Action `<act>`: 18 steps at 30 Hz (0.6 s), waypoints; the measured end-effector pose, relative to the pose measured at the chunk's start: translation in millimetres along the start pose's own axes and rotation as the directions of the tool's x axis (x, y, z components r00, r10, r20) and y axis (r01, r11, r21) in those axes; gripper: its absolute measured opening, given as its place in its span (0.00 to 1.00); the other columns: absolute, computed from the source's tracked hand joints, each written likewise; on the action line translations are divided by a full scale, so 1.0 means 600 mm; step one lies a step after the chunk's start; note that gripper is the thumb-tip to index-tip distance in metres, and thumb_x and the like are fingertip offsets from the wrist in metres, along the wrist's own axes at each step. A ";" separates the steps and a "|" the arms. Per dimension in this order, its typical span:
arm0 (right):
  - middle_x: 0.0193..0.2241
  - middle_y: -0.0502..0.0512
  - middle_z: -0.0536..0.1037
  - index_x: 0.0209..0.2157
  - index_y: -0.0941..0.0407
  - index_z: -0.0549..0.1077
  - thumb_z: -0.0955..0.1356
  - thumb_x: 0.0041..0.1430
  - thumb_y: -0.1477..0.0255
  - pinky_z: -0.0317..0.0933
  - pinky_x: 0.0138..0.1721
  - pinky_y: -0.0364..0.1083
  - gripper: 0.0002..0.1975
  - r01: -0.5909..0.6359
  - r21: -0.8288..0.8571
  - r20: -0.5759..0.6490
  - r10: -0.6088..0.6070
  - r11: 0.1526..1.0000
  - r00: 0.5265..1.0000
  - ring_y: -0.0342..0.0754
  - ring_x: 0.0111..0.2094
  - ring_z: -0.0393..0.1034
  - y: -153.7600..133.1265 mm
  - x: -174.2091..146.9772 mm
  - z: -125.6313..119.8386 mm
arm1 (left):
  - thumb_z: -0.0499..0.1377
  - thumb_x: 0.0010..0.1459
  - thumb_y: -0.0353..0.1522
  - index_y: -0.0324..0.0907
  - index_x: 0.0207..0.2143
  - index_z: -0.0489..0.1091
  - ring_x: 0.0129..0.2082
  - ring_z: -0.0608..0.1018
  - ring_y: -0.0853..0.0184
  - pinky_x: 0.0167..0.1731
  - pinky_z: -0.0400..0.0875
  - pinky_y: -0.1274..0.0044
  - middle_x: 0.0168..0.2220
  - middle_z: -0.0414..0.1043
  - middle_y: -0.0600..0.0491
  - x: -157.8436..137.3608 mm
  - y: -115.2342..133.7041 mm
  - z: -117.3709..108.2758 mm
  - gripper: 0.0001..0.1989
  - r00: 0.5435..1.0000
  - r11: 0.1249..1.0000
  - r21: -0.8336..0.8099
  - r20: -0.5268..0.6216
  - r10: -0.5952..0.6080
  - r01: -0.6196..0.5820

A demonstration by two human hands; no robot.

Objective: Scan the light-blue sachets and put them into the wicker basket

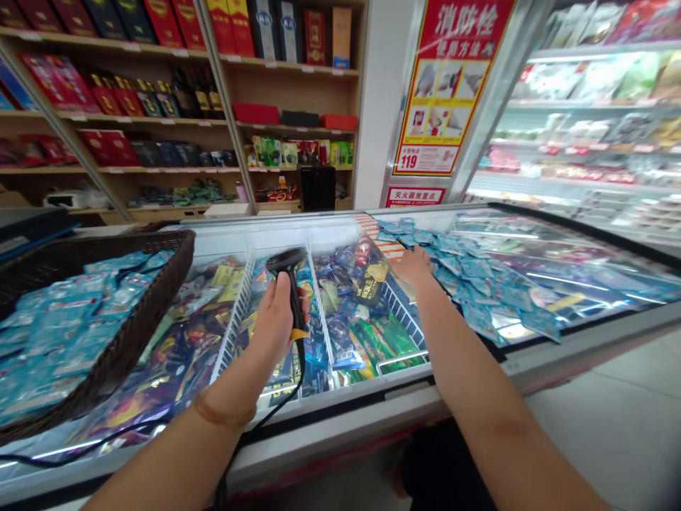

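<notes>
My left hand (pixel 276 312) is wrapped round the handle of a black barcode scanner (pixel 287 261) with a yellow-orange band, held over the chest freezer; its cord hangs down past my wrist. My right hand (pixel 413 267) reaches to the near-left side of a spread of small blue packets (pixel 468 266) on the freezer's glass top. The right fingers are partly hidden behind the hand, and I cannot make out whether a packet is between them. To the left, more blue packets (pixel 69 312) fill a dark brown wicker basket (pixel 154 312).
The open chest freezer (pixel 351 419) holds bagged goods between white wire dividers (pixel 401 312). A black cord (pixel 79 454) runs across the left glass. Wooden shelves (pixel 295 67) with boxes stand behind, a red and yellow sign (pixel 450 85) hangs on the pillar, and a lit display fridge (pixel 590 103) is at right.
</notes>
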State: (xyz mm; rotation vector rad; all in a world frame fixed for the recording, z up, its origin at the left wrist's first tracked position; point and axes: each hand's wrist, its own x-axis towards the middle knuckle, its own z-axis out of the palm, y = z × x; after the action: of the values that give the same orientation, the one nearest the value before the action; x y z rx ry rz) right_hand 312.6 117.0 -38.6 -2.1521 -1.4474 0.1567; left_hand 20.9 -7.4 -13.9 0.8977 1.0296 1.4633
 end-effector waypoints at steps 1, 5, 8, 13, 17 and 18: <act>0.72 0.80 0.53 0.54 0.65 0.77 0.71 0.63 0.60 0.49 0.67 0.69 0.26 -0.046 0.000 -0.018 0.046 0.999 0.999 0.77 0.72 0.48 0.007 0.001 -0.011 | 0.63 0.56 0.57 0.44 0.35 0.67 0.15 0.68 0.73 0.14 0.64 0.80 0.23 0.68 0.57 0.000 -0.002 -0.006 0.26 1.000 1.000 0.005 -0.005 -0.010 0.010; 0.75 0.78 0.45 0.58 0.65 0.74 0.68 0.66 0.58 0.44 0.69 0.69 0.28 -0.201 -0.033 -0.048 0.199 0.979 0.979 0.74 0.74 0.41 0.037 0.009 -0.033 | 0.64 0.55 0.57 0.44 0.34 0.68 0.17 0.69 0.73 0.15 0.66 0.80 0.25 0.70 0.57 0.004 -0.003 -0.021 0.26 1.000 1.000 -0.010 -0.030 -0.002 0.002; 0.75 0.78 0.42 0.59 0.65 0.74 0.70 0.64 0.60 0.35 0.70 0.70 0.29 -0.307 -0.058 -0.012 0.307 0.950 0.952 0.74 0.75 0.34 0.061 0.013 -0.027 | 0.66 0.53 0.57 0.43 0.35 0.68 0.18 0.70 0.73 0.16 0.66 0.80 0.26 0.71 0.57 0.004 -0.001 -0.024 0.27 0.999 1.000 -0.011 -0.028 0.026 -0.026; 0.74 0.84 0.43 0.59 0.70 0.72 0.70 0.64 0.60 0.33 0.69 0.71 0.31 -0.341 -0.040 -0.005 0.341 0.939 0.940 0.75 0.74 0.35 0.072 0.014 -0.015 | 0.63 0.57 0.56 0.43 0.34 0.68 0.18 0.71 0.73 0.16 0.66 0.81 0.26 0.71 0.56 0.001 0.000 -0.023 0.25 0.999 1.000 -0.008 -0.030 0.023 -0.023; 0.69 0.86 0.56 0.54 0.68 0.75 0.73 0.60 0.63 0.39 0.67 0.74 0.26 -0.237 -0.014 -0.043 0.236 0.971 0.971 0.78 0.72 0.42 0.055 0.014 -0.012 | 0.62 0.57 0.57 0.43 0.33 0.67 0.17 0.70 0.72 0.15 0.66 0.80 0.25 0.70 0.56 0.001 -0.001 -0.021 0.26 1.000 1.000 0.002 -0.015 0.002 -0.002; 0.68 0.85 0.57 0.52 0.67 0.76 0.75 0.58 0.66 0.39 0.66 0.75 0.24 -0.153 0.122 -0.023 0.157 0.981 0.987 0.80 0.72 0.41 0.047 0.014 -0.009 | 0.62 0.57 0.57 0.43 0.33 0.67 0.17 0.71 0.72 0.15 0.65 0.80 0.24 0.69 0.56 0.001 -0.002 -0.021 0.26 1.000 1.000 0.002 -0.011 0.001 -0.001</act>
State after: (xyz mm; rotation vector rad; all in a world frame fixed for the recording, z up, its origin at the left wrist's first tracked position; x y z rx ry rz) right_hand 341.6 114.3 -46.3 -2.1578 -1.2202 0.2572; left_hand 9.4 -8.6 -19.0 0.8930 1.0389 1.4696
